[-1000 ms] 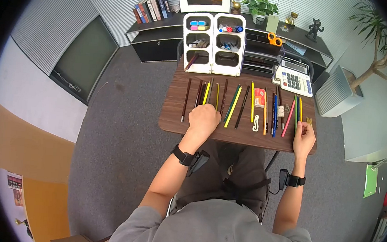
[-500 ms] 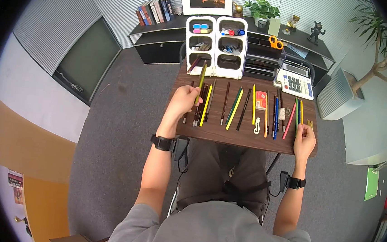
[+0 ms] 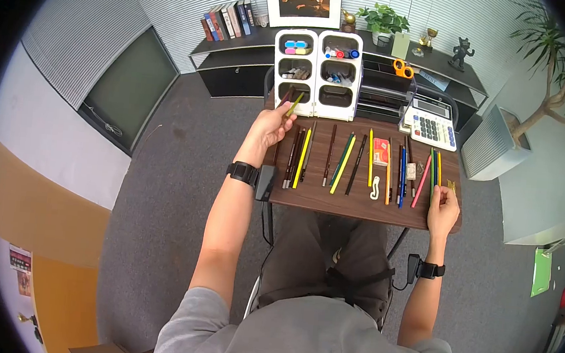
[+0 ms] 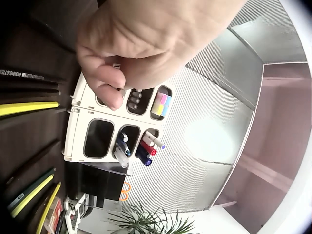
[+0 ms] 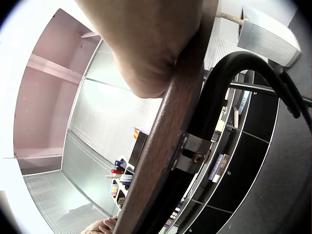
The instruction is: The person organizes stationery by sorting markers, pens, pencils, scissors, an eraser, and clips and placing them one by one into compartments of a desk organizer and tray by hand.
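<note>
In the head view my left hand [image 3: 272, 128] pinches a yellow-green pencil [image 3: 295, 104] at the lower left compartment of a white organizer [image 3: 315, 79]. A dark red pencil [image 3: 286, 97] leans inside that same compartment. From the left wrist view, curled fingertips [image 4: 111, 92] overlap the organizer's front, and the hand hides the held pencil. My right hand [image 3: 444, 210] rests on the right edge of the wooden table [image 3: 227, 202] [image 5: 158, 141], its fingertips beside a green pencil [image 3: 433, 167] and a small gold item [image 3: 452, 184].
Several pencils lie in a row across the table, with a red-and-white box [image 3: 380, 152], an eraser [image 3: 411, 171] and a small white curved item [image 3: 375, 188] among them. Markers [image 3: 338, 53] fill upper compartments. A calculator [image 3: 430, 125] and orange scissors [image 3: 403, 68] are at the back right.
My left hand picked up the yellow-green pencil from the row and carried it forward and left to the organizer's lower left compartment. The right hand stays at the table's right edge.
</note>
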Tool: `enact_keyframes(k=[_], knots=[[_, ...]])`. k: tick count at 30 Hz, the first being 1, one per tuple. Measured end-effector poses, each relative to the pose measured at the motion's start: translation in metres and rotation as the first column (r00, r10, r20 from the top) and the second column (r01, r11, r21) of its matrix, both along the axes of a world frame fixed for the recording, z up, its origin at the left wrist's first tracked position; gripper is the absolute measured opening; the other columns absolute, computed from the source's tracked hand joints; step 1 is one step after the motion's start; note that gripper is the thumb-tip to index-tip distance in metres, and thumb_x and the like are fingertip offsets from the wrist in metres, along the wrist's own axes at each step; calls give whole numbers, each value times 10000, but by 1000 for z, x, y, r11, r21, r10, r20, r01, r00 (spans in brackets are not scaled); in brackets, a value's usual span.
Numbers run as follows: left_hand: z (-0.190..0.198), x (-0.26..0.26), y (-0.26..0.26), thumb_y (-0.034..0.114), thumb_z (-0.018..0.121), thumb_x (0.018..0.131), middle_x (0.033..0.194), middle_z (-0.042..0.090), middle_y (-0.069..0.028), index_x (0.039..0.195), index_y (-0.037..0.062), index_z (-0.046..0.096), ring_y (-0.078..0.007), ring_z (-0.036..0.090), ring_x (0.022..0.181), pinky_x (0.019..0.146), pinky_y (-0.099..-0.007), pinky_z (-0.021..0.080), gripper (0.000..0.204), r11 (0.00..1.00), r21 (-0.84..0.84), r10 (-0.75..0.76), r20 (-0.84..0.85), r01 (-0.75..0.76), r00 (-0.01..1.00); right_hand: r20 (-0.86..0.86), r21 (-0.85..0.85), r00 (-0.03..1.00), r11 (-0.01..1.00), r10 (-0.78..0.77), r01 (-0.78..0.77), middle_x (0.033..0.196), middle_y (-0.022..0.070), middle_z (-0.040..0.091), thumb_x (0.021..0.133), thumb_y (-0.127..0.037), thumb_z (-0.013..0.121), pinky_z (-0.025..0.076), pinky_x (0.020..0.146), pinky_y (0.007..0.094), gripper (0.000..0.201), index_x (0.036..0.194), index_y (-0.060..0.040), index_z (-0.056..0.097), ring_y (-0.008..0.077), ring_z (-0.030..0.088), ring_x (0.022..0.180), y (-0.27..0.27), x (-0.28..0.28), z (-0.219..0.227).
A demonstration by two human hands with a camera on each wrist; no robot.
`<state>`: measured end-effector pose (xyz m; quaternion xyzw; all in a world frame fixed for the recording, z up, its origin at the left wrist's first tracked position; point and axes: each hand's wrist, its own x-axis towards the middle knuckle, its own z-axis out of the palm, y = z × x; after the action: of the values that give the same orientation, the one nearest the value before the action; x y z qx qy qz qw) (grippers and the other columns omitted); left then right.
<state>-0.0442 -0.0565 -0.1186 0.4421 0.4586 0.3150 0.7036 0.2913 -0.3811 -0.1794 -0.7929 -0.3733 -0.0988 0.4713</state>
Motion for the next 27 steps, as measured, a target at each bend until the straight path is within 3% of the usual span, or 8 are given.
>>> enact_keyframes(k=[2, 8, 14, 21, 23, 24, 25, 27], knots=[[-1, 1, 0, 284, 579, 1037, 889, 710, -76, 1064, -18, 607, -67, 651, 643, 418, -130, 463, 304, 997, -72, 50, 207, -35, 977, 7, 6, 1000, 1000, 7, -7, 705, 79, 641, 949, -213, 676, 483, 629, 339, 198, 894, -23, 688, 181, 609, 631, 0, 0, 0], [-6, 1, 0, 201, 535, 1054, 1009, 720, -192, 1146, -49, 580, -163, 731, 788, 568, -196, 613, 270, 997, -77, 50, 386, -22, 921, 20, 1, 1000, 1000, 2, -2, 704, 79, 642, 952, -223, 675, 486, 630, 340, 208, 894, -23, 688, 181, 609, 627, 0, 0, 0], [-13, 1, 11, 180, 522, 1054, 1083, 701, -263, 1178, -59, 555, -256, 748, 912, 655, -238, 648, 272, 992, -124, 28, 469, 34, 883, 12, -4, 1000, 1000, 2, -2, 700, 81, 639, 955, -232, 672, 486, 628, 341, 218, 897, -22, 689, 184, 611, 631, 0, -2, 3], [-1, -5, -4, 218, 560, 1040, 1087, 715, -229, 1195, -47, 569, -248, 746, 917, 679, -269, 638, 307, 995, -74, -33, 438, 72, 898, 21, -7, 1000, 1000, 4, -4, 698, 83, 636, 956, -229, 670, 485, 629, 341, 219, 900, -18, 689, 187, 611, 632, 0, -2, 2], [19, -13, -29, 292, 613, 1017, 1100, 730, -166, 1225, -18, 577, -231, 745, 869, 697, -313, 605, 375, 997, 3, -83, 35, 83, 996, 34, 16, 999, 1000, 11, -12, 697, 83, 635, 956, -226, 670, 485, 629, 340, 219, 905, -14, 690, 186, 610, 632, -1, -1, 2], [18, -13, -39, 347, 678, 964, 1021, 755, -123, 1144, -8, 652, -215, 738, 829, 714, -333, 565, 398, 989, 136, -32, -148, 53, 988, 31, 13, 999, 1000, 9, -9, 697, 83, 635, 956, -226, 670, 485, 629, 340, 219, 905, -14, 690, 186, 610, 632, -1, -1, 1], [10, -17, -43, 347, 678, 964, 1021, 755, -123, 1144, -8, 652, -215, 738, 829, 714, -333, 565, 398, 990, 130, -34, -152, 54, 988, 27, 9, 1000, 1000, 8, -8, 699, 84, 636, 956, -224, 670, 485, 630, 340, 217, 906, -13, 690, 185, 610, 632, -1, 0, 0], [-12, -27, -49, 271, 693, 943, 922, 756, -97, 1004, 6, 709, -177, 708, 807, 674, -328, 525, 272, 755, 601, 117, -517, 262, 848, 20, -4, 1000, 1000, 9, -9, 702, 85, 638, 955, -222, 671, 486, 631, 340, 216, 908, -12, 690, 184, 610, 632, -1, -1, 1]])
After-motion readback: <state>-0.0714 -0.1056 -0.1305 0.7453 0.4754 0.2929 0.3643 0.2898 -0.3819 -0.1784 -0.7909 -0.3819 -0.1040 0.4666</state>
